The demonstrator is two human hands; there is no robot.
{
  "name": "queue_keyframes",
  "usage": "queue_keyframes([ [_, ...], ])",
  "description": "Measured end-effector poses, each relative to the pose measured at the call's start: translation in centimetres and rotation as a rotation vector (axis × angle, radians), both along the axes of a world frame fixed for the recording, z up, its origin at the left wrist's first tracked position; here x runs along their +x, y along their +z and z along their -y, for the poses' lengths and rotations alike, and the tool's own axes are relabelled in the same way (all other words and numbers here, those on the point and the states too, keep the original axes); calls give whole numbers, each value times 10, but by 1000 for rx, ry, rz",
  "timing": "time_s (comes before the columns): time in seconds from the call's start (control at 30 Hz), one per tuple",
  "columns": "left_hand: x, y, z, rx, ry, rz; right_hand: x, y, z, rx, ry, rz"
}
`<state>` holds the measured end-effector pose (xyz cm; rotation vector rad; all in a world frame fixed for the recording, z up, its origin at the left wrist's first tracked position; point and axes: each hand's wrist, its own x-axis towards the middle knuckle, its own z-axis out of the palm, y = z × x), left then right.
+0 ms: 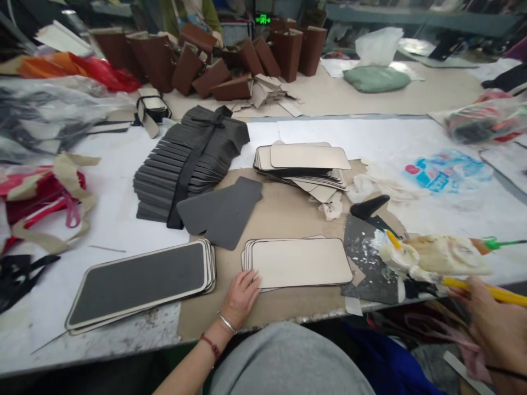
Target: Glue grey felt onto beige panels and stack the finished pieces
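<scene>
Beige card stack, rounded corners, dark-edged

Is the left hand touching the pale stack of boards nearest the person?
Touching. The head view shows the left hand with fingertips lying on the pale stack at its left edge.

near edge: left hand on left end of card stack | left of it: framed panels | behind: loose sheets, tied bundle, second card stack | right: glue pot, brush in right hand
</scene>
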<state>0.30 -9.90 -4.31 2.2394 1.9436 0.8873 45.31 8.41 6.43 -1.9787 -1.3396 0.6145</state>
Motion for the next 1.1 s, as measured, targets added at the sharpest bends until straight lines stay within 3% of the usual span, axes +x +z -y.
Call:
queue_keyframes([
  [0.07,-1,0,0,11,-4,12,-53,2,14,76,-272,-188],
  [0.1,-1,0,1,17,-7,16,-85,2,21,52,-262,-287],
  [0.2,-3,-1,2,39,-24,9,-183,-3,42,-96,55,-488],
  [0.3,-3,-1,3,71,-30,-5,-259,-12,58,-159,323,-577],
  [0.37,-3,-2,3,84,-24,-2,-293,-20,67,-163,418,-613],
  [0.47,-3,-2,2,100,-22,-1,-321,-31,74,-165,485,-634],
  [0.57,-4,-4,2,111,-33,-7,-325,-39,72,-161,500,-588],
  [0.67,-5,-5,2,109,-41,-7,-307,-42,62,-127,442,-484],
  [0.97,-6,-8,1,106,-59,-36,-172,-39,19,-21,201,3],
  [1.1,-6,-7,0,112,-77,-64,-143,-33,20,-4,173,149],
])
